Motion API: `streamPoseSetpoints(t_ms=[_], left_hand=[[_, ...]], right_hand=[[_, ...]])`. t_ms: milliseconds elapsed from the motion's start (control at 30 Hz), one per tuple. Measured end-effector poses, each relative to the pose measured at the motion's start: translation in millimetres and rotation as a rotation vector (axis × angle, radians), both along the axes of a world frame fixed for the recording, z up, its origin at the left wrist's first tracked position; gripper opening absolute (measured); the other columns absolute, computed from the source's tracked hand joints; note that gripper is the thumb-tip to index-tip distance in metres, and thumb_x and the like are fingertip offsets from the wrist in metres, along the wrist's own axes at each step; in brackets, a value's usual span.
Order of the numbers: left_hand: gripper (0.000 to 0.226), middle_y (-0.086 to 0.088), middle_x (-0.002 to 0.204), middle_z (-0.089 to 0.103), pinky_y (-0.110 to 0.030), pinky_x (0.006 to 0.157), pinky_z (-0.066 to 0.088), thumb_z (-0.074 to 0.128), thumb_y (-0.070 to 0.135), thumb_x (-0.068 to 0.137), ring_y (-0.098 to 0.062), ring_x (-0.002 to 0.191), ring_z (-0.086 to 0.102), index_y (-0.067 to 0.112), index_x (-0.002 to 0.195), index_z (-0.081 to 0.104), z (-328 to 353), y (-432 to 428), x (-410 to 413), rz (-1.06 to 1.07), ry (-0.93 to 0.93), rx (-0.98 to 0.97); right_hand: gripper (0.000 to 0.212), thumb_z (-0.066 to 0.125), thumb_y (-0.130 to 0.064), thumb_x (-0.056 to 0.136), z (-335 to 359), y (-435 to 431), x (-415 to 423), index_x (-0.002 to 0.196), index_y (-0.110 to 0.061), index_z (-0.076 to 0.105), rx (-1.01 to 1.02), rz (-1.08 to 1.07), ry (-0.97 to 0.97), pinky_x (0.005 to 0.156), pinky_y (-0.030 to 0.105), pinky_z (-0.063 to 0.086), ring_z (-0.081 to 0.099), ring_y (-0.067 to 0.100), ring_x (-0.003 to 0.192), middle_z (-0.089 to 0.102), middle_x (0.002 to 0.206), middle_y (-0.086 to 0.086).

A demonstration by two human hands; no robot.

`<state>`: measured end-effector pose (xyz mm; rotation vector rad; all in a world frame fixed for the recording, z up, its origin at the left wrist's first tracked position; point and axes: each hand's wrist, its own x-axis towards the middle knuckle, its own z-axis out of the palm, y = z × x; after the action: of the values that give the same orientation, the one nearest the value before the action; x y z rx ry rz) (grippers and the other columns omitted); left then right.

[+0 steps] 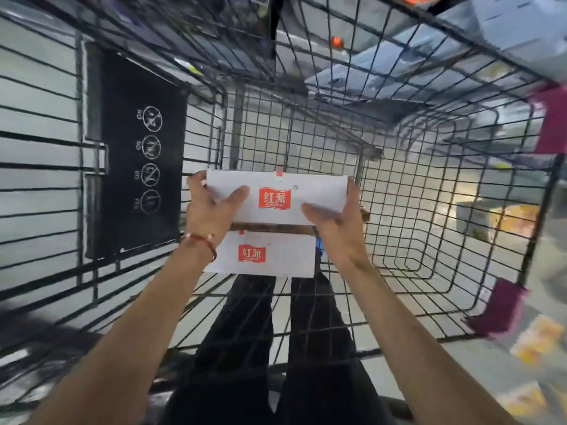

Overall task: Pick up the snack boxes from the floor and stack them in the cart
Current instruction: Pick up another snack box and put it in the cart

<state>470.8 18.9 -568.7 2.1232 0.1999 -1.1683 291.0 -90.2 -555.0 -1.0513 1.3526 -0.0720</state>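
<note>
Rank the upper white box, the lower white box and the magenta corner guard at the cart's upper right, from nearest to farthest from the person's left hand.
1. Upper white box: the left hand grips its left end.
2. Lower white box: just beneath, beside the wrist.
3. Magenta corner guard: far over on the right.

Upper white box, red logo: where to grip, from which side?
Its two short ends, one hand from each side: the white cardboard box with red logo is wide and flat, held face up. The left hand and right hand grip it so, thumbs on top.
</note>
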Motion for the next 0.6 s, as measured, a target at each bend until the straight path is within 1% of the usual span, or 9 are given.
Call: streamPoseSetpoints(t_ms=[33,100,167,233,300,333,433,533,600], left_hand=[[0.071,0.002,0.12,0.064,-0.04,0.099,0.05,0.08,0.035,0.081,-0.022,0.109,0.063,0.031,0.132,0.031,-6,2,0,-0.008,-0.001,0.019],[0.069,0.006,0.113,0.059,-0.033,0.092,0.045,0.076,0.031,0.087,-0.02,0.107,0.058,0.024,0.138,0.03,-15,4,-1,-0.047,-0.012,0.046],[0.072,0.006,0.114,0.053,-0.033,0.093,0.04,0.074,0.033,0.088,-0.02,0.109,0.051,0.02,0.143,0.028,-20,7,-1,-0.099,-0.026,0.079],[0.078,0.0,0.123,0.055,-0.042,0.101,0.044,0.076,0.039,0.084,-0.024,0.115,0.053,0.022,0.144,0.029,-25,11,1,-0.119,-0.04,0.125],[0.074,-0.005,0.122,0.06,-0.048,0.1,0.048,0.076,0.038,0.082,-0.03,0.114,0.059,0.022,0.139,0.033,-27,11,2,-0.115,-0.057,0.149],[0.07,-0.004,0.119,0.061,-0.049,0.1,0.049,0.076,0.035,0.084,-0.03,0.112,0.06,0.021,0.138,0.034,-27,11,2,-0.117,-0.062,0.163],[0.068,0.001,0.116,0.057,-0.044,0.1,0.047,0.074,0.032,0.087,-0.024,0.108,0.056,0.021,0.141,0.034,-27,12,3,-0.134,-0.065,0.172],[0.062,0.002,0.117,0.06,-0.033,0.091,0.046,0.074,0.029,0.087,-0.018,0.105,0.057,0.018,0.14,0.043,-23,15,7,-0.192,-0.111,0.183],[0.057,0.001,0.123,0.065,-0.036,0.096,0.05,0.075,0.023,0.085,-0.02,0.109,0.062,0.019,0.137,0.049,-22,22,13,-0.237,-0.166,0.188]], right_hand=[[0.091,0.078,-0.016,0.092,-7,5,-1,0.161,-0.025,0.02,0.005,-0.006,0.016,0.108,0.049,0.053,0.072,0.012,0.113,0.078,0.116,-0.006],[0.093,0.078,-0.014,0.092,-20,13,-3,0.161,-0.027,0.018,0.005,-0.003,0.038,0.108,0.048,0.053,0.072,0.011,0.111,0.078,0.117,-0.002],[0.091,0.08,-0.018,0.089,-30,19,-4,0.158,-0.027,0.022,-0.003,0.034,0.054,0.103,0.048,0.057,0.073,0.015,0.111,0.076,0.119,0.0],[0.093,0.083,-0.027,0.082,-38,24,-1,0.154,-0.027,0.024,-0.001,0.071,0.089,0.098,0.051,0.059,0.072,0.02,0.113,0.073,0.125,0.0],[0.099,0.083,-0.037,0.073,-42,28,2,0.152,-0.033,0.024,-0.023,0.073,0.122,0.096,0.051,0.059,0.07,0.024,0.117,0.069,0.13,0.002],[0.102,0.083,-0.04,0.07,-46,30,2,0.152,-0.037,0.022,-0.038,0.072,0.134,0.096,0.051,0.06,0.068,0.025,0.118,0.067,0.133,0.002],[0.104,0.083,-0.039,0.068,-47,36,2,0.15,-0.042,0.019,-0.056,0.088,0.147,0.094,0.051,0.06,0.068,0.026,0.12,0.064,0.135,0.002],[0.104,0.083,-0.038,0.069,-48,36,0,0.151,-0.041,0.018,-0.062,0.129,0.158,0.093,0.051,0.061,0.067,0.025,0.12,0.062,0.137,0.0],[0.102,0.082,-0.038,0.069,-45,35,0,0.151,-0.039,0.02,-0.068,0.173,0.175,0.093,0.049,0.061,0.067,0.023,0.12,0.062,0.137,-0.002]])
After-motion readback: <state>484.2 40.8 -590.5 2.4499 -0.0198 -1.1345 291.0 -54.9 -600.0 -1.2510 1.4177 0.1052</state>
